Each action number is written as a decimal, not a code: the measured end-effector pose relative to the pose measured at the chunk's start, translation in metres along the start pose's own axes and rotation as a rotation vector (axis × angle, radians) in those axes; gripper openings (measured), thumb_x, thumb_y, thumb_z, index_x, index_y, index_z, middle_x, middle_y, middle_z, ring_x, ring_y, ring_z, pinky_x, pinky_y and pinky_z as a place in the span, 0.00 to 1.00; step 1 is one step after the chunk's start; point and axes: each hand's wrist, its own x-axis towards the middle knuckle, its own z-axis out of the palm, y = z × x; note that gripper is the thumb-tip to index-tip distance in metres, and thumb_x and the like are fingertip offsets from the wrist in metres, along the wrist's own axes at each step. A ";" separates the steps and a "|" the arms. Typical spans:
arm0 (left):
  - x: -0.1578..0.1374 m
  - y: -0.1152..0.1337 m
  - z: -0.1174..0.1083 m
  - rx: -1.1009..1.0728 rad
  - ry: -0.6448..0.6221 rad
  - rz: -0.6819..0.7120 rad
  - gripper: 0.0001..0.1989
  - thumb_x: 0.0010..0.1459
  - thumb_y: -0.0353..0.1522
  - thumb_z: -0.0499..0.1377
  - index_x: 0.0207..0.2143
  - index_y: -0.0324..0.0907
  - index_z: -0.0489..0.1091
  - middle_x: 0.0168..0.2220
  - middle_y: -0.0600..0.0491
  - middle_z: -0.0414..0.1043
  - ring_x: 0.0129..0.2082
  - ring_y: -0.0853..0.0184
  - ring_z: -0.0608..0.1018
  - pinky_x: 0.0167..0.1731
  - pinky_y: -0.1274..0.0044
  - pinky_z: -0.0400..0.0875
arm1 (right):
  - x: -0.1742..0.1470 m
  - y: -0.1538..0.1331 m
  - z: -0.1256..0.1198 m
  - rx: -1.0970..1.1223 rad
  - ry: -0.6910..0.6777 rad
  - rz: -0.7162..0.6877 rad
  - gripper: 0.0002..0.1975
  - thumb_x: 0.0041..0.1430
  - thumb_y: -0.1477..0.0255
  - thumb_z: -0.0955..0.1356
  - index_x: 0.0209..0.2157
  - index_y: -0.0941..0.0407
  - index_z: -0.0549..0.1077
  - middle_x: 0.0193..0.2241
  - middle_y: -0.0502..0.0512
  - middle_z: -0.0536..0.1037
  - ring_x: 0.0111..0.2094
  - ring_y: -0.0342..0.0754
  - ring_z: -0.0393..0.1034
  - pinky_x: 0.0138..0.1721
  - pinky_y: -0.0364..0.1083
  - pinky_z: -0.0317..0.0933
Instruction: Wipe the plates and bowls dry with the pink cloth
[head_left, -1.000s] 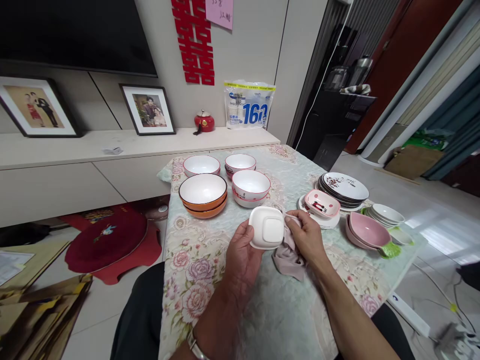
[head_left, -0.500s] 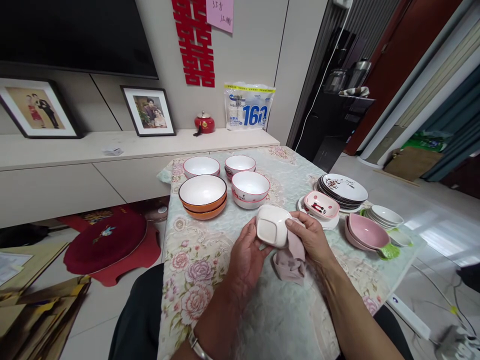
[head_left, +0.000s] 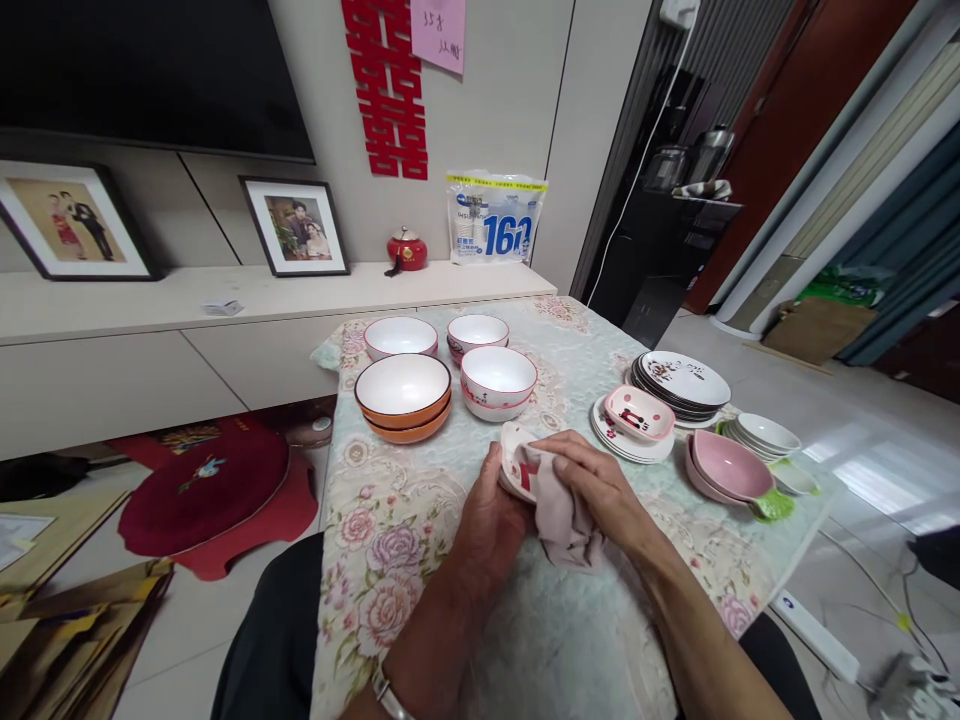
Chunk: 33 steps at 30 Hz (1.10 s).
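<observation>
My left hand (head_left: 491,510) is closed around the side of a small white dish (head_left: 513,462) with a red print inside, tilted so that its inner face shows. A pale pink cloth (head_left: 561,520) is gripped in my right hand (head_left: 596,485), whose fingers press it against the inside of the dish. Part of the dish is covered by the cloth and fingers. To the right, a similar pink-rimmed dish (head_left: 639,412) sits on a stack of small plates (head_left: 652,452). Beyond my hands stand a stack of orange bowls (head_left: 405,400) and a stack of red-rimmed white bowls (head_left: 499,382).
Two more bowl groups, a white bowl (head_left: 401,338) and a patterned bowl (head_left: 478,332), stand behind. At the right are dark-edged plates (head_left: 686,380), pink leaf-shaped bowls (head_left: 731,465) and small white bowls (head_left: 769,432). A red stool (head_left: 210,490) is left of the flowered tablecloth (head_left: 397,560).
The dish has turned over from showing its underside to showing its printed inside. My right hand has moved left with the cloth, from the dish's edge onto its inner face.
</observation>
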 end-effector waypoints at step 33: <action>-0.009 -0.015 0.003 0.130 -0.140 -0.060 0.19 0.59 0.45 0.59 0.44 0.39 0.72 0.36 0.49 0.79 0.39 0.60 0.80 0.37 0.72 0.73 | -0.005 0.005 0.023 -0.722 0.256 -0.211 0.09 0.62 0.80 0.62 0.33 0.54 0.71 0.35 0.58 0.74 0.38 0.51 0.68 0.39 0.48 0.62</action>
